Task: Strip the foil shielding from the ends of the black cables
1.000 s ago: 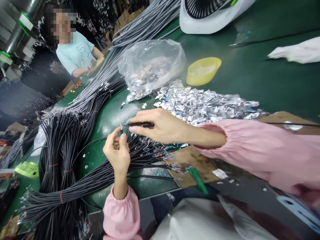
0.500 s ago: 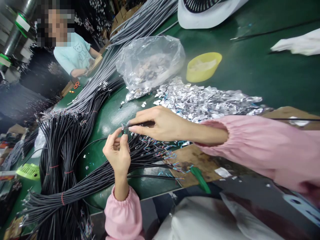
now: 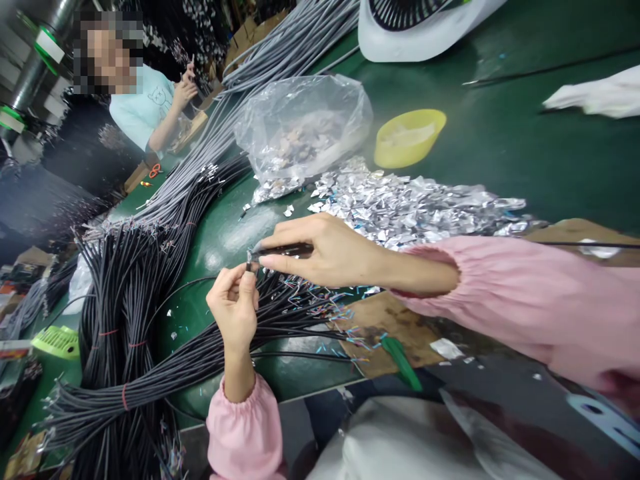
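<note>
Fingers meet over a green tabletop [image 3: 500, 153] as a person's left hand [image 3: 235, 303] pinches the end of a black cable [image 3: 249, 267] between thumb and forefinger, while the right hand [image 3: 320, 250] is clamped on a slim dark tool [image 3: 290, 249], its tip at the cable's end (whether the two touch is too small to tell). The cable end stands above a banded bundle of black cables [image 3: 175, 371]. Beyond lie silvery scraps [image 3: 425, 208] and a clear plastic bag [image 3: 305, 127]; a co-worker in light blue [image 3: 134, 110] sits farther off.
</note>
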The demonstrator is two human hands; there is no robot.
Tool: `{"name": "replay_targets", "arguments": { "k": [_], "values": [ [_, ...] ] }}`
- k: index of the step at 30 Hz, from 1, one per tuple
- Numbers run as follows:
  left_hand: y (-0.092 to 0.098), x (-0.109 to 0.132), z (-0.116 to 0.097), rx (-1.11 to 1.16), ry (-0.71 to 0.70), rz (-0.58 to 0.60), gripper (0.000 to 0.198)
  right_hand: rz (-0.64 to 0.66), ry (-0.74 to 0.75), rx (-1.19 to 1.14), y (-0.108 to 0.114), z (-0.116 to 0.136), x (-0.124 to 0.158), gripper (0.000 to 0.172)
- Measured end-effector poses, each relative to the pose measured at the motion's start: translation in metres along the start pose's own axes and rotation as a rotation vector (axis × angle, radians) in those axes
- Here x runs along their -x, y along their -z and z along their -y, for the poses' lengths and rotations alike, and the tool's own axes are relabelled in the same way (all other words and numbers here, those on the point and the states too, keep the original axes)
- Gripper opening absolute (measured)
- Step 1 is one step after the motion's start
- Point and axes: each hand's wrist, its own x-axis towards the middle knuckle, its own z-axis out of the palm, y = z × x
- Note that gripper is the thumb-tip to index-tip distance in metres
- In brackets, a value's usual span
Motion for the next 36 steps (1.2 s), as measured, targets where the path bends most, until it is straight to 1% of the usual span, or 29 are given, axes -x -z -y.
{"name": "replay_targets", "arguments": {
  "k": [6, 10, 12, 15, 17, 18, 21, 23, 26, 29, 31, 33, 36],
  "values": [
    [-0.001, 0.0, 0.004, -0.041, -0.02, 0.0, 0.022, 0.054, -0.001, 0.033, 0.001, 0.0, 0.001, 0.024],
    [-0.001, 0.001, 0.005, -0.046, -0.01, 0.0, 0.024, 0.044, 0.011, 0.082, 0.001, 0.0, 0.001, 0.024],
    [0.001, 0.0, 0.004, -0.021, 0.025, 0.037, 0.028, 0.044, 0.021, 0.078, 0.001, -0.001, 0.001, 0.024],
    [0.004, -0.002, 0.002, 0.054, 0.086, 0.136, 0.033, 0.069, 0.023, 0.039, 0.0, -0.002, 0.0, 0.025],
    [0.005, -0.002, 0.001, 0.09, 0.116, 0.16, 0.034, 0.078, 0.03, 0.015, 0.0, -0.002, 0.0, 0.025],
    [0.005, -0.002, 0.001, 0.089, 0.121, 0.141, 0.033, 0.075, 0.039, 0.014, 0.0, -0.002, 0.0, 0.025],
    [0.002, 0.0, 0.003, 0.022, 0.087, 0.016, 0.031, 0.034, 0.063, 0.059, 0.0, 0.0, 0.001, 0.024],
    [0.001, 0.001, 0.003, -0.014, 0.061, -0.019, 0.03, 0.004, 0.066, 0.096, 0.0, 0.002, 0.002, 0.024],
    [0.002, 0.002, 0.004, 0.007, 0.064, 0.036, 0.033, -0.004, 0.07, 0.091, -0.001, 0.003, 0.003, 0.024],
    [0.005, 0.002, 0.002, 0.047, 0.07, 0.082, 0.035, -0.027, 0.046, 0.02, -0.002, 0.001, 0.002, 0.024],
    [0.005, 0.003, 0.0, 0.015, 0.038, 0.067, 0.03, -0.071, 0.03, -0.054, -0.003, 0.002, 0.001, 0.025],
    [0.004, 0.004, -0.001, -0.055, 0.001, 0.033, 0.023, -0.086, 0.054, -0.116, -0.003, 0.004, 0.001, 0.024],
    [0.001, 0.009, -0.003, -0.136, -0.018, 0.018, 0.019, -0.033, 0.133, -0.129, -0.003, 0.009, 0.005, 0.017]
  ]
}}
